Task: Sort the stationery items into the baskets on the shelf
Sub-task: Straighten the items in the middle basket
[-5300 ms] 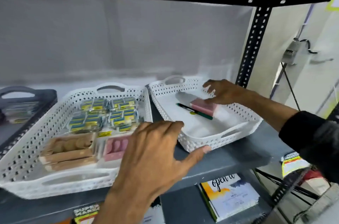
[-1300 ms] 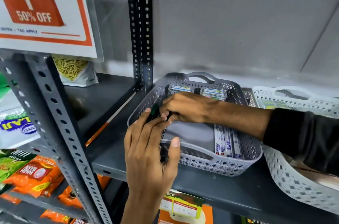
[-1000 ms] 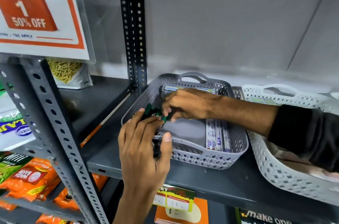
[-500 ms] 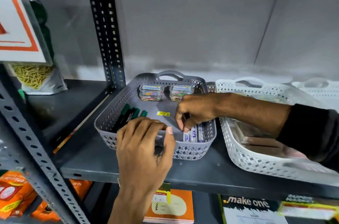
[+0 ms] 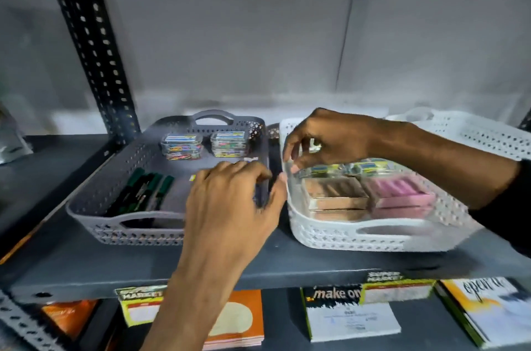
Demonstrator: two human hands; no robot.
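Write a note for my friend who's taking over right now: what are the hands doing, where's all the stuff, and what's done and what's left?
Left hand: resting on the grey basket's right rim, holding nothing I can see.
Right hand: fingers curled over the back left corner of the white basket; too blurred to tell whether it holds anything.
Done: green markers and two clear clip boxes lie in the grey basket; tan boxes, pink boxes and small packs lie in the white one.
Left: check the right hand, then the second white basket behind its arm.

Three baskets on the shelf: one grey basket (image 5: 94, 215), two white baskets (image 5: 339, 235). Two clear clip boxes (image 5: 181, 146). Roughly four green markers (image 5: 143, 192). Two hands (image 5: 230, 207).
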